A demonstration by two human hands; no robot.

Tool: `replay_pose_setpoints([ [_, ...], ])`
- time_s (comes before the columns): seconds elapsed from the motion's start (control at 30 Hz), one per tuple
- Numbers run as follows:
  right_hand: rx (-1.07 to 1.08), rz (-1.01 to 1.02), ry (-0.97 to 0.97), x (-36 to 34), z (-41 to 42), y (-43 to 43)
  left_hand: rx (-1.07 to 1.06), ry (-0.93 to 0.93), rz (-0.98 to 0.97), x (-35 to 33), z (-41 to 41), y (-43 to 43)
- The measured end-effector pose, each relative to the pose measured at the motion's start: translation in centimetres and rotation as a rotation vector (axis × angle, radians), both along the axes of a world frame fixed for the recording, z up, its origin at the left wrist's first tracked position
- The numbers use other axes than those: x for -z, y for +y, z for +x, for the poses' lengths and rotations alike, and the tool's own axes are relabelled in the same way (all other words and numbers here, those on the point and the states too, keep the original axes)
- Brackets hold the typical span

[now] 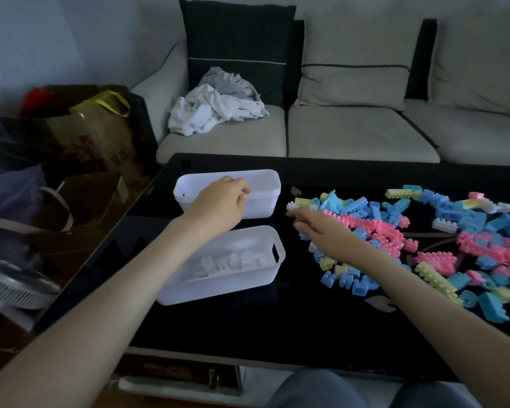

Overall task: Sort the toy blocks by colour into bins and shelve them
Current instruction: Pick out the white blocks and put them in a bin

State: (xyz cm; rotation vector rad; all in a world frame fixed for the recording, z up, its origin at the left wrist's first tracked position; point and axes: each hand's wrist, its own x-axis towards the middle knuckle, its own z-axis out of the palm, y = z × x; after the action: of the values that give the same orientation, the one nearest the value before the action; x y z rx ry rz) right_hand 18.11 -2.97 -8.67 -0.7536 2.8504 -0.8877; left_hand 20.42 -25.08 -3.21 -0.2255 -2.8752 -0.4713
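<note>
A pile of pink, blue, yellow and white toy blocks (418, 240) covers the right side of the black table (277, 319). A near white bin (265, 272) holds several white blocks (227, 263). Behind it stands a stack of empty white bins (265, 195). My left hand (218, 201) reaches over the front rim of that stack, fingers curled; whether it grips the rim I cannot tell. My right hand (321, 228) lies on the left edge of the pile, fingertips at a small white block (292, 207).
A grey sofa (351, 128) with a heap of white and grey cloth (218, 107) stands behind the table. Paper bags (95, 134) and a small fan (15, 287) crowd the floor at the left. My knees (365, 390) show below the table's front edge.
</note>
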Motion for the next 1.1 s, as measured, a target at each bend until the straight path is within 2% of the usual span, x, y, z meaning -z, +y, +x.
replay_pose_setpoints([
  [0.1, -0.067, 0.424, 0.076, 2.0, -1.8, 2.9, 0.16, -0.041, -0.007, 0.3, -2.4, 3.4],
  [0.17, -0.16, 0.527, 0.109, 2.9, -2.1, 3.4, 0.254, -0.089, -0.036, 1.0, -3.8, 5.8],
  [0.27, -0.18, 0.486, 0.111, 2.8, -2.9, 3.8, 0.347, -0.194, -0.087, 2.1, -6.6, 8.9],
  [0.33, -0.187, 0.448, 0.105, 3.0, -3.6, 4.4, 0.375, -0.239, -0.216, 2.8, -8.1, 10.3],
  [0.53, -0.164, 0.259, 0.009, 3.4, -4.4, 6.5, 0.273, -0.248, -0.61, 5.0, -11.5, 11.7],
  [0.67, -0.118, 0.098, 0.054, 2.8, -3.3, 7.0, 0.27, -0.271, -0.652, 5.9, -12.1, 12.0],
  [0.77, -0.082, 0.0, 0.016, 1.8, -2.1, 7.2, 0.23, -0.326, -0.653, 6.3, -11.8, 11.6],
  [0.83, -0.094, 0.005, -0.015, 1.4, -1.4, 7.4, 0.221, -0.345, -0.641, 6.3, -11.5, 11.3],
  [0.93, -0.141, 0.114, -0.078, 1.5, -0.7, 7.7, 0.207, -0.376, -0.594, 5.8, -10.8, 10.6],
  [1.1, -0.175, 0.285, -0.091, 2.5, -0.2, 7.2, 0.215, -0.372, -0.633, 4.9, -9.7, 9.8],
])
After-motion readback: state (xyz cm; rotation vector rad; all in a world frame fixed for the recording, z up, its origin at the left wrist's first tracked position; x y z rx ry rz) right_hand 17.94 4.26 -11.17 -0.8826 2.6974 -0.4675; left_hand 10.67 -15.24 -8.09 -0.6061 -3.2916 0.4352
